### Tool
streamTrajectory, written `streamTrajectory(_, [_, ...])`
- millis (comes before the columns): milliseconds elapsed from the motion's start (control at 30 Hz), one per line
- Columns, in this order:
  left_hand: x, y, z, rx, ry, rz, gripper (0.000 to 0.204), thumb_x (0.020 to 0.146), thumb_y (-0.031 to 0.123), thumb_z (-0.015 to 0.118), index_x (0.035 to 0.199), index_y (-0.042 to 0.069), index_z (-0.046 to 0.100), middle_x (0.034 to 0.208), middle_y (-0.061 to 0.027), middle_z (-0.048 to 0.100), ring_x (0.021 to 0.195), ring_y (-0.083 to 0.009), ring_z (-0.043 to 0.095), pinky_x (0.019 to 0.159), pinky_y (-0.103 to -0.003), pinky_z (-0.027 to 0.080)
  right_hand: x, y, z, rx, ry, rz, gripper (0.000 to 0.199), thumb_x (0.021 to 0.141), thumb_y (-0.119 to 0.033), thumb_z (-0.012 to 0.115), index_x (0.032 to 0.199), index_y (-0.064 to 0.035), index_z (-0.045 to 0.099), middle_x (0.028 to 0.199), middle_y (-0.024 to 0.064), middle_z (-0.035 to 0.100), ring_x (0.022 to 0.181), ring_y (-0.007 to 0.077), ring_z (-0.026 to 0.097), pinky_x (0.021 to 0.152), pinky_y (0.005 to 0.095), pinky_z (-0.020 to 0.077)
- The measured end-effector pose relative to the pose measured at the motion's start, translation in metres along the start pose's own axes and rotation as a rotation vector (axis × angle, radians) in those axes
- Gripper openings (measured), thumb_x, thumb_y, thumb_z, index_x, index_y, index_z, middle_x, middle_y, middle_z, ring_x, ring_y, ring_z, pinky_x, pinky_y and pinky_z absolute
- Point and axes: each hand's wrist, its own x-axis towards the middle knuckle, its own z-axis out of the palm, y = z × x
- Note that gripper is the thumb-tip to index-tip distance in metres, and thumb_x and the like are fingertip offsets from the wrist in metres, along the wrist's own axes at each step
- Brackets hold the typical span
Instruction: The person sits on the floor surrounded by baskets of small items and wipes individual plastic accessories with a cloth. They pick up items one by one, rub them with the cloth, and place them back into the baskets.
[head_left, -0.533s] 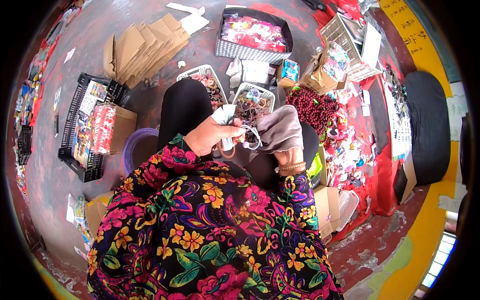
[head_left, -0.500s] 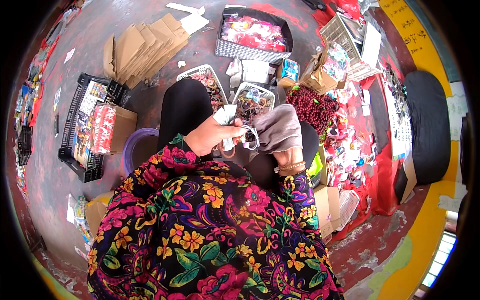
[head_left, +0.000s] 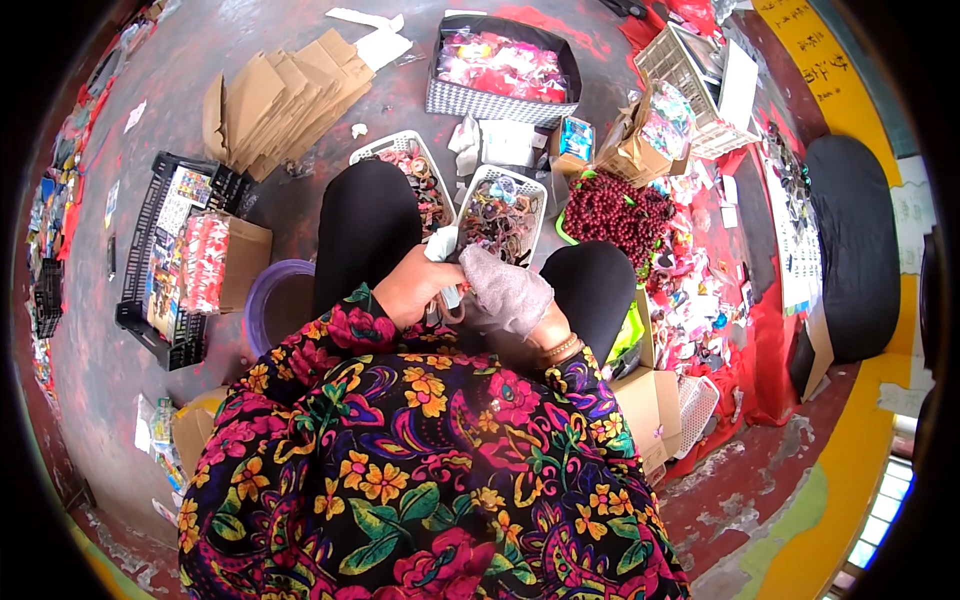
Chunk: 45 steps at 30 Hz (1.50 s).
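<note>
In front of my lap, my left hand is closed on a pale card, which sticks up past the fingers. Below those fingers hangs part of a pinkish-brown loop. A grey cloth covers my right hand and hides its fingers; it is bunched close against the left fingertips. Whatever lies between the two hands is hidden by the cloth. Just beyond them stand two white baskets, one with hair ties and the other with pink and dark bands.
Dark red beads heap up at the right, beside red sheeting strewn with small trinkets. On the left are a purple tub, a black crate and flattened cardboard. A checked box stands at the back.
My right hand has moved left with the cloth, which is now gathered tightly by my left fingers. The white loop seen between the hands is now out of sight.
</note>
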Motion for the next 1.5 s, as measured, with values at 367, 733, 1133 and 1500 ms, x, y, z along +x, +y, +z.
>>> streamTrajectory(367, [0.008, -0.011, -0.018, -0.139, 0.100, 0.033, 0.012, 0.079, 0.004, 0.060, 0.084, 0.006, 0.049, 0.074, -0.0019, 0.054, 0.064, -0.0110, 0.051, 0.059, -0.024, 0.042, -0.014, 0.000, -0.019, 1.098, -0.108, 0.625, 0.032, 0.082, -0.008, 0.056, 0.112, 0.0036, 0.052, 0.105, 0.0040, 0.058, 0.088, 0.0128, 0.055, 0.079, 0.0231, 0.0437])
streamTrajectory(733, [0.021, -0.019, -0.040, -0.237, 0.152, -0.045, 0.013, 0.083, 0.016, 0.056, 0.088, 0.004, 0.056, 0.081, -0.0069, 0.060, 0.068, -0.0132, 0.059, 0.055, -0.028, 0.052, 0.032, 0.068, -0.023, 0.394, 0.036, 0.579, 0.016, 0.081, -0.014, 0.054, 0.091, -0.0013, 0.056, 0.082, 0.0098, 0.058, 0.074, 0.0208, 0.056, 0.066, 0.0308, 0.0452])
streamTrajectory(1133, [0.018, -0.018, -0.038, -0.313, -0.050, -0.074, 0.011, 0.084, 0.009, 0.047, 0.091, 0.002, 0.053, 0.093, -0.0094, 0.057, 0.080, -0.0155, 0.056, 0.069, -0.032, 0.050, 0.018, 0.077, -0.027, 1.209, 0.387, 1.132, 0.017, 0.088, -0.022, 0.048, 0.089, -0.0077, 0.056, 0.079, 0.0019, 0.056, 0.070, 0.0131, 0.053, 0.062, 0.0275, 0.0457])
streamTrajectory(1500, [0.021, -0.025, -0.043, -0.286, -0.028, -0.109, 0.012, 0.084, 0.007, 0.049, 0.095, 0.002, 0.053, 0.090, -0.0093, 0.058, 0.071, -0.0131, 0.055, 0.063, -0.031, 0.048, 0.042, 0.141, -0.017, -0.531, -0.155, 0.276, 0.020, 0.084, -0.014, 0.040, 0.083, -0.0033, 0.056, 0.084, 0.0162, 0.058, 0.086, 0.0303, 0.057, 0.070, 0.0358, 0.0456])
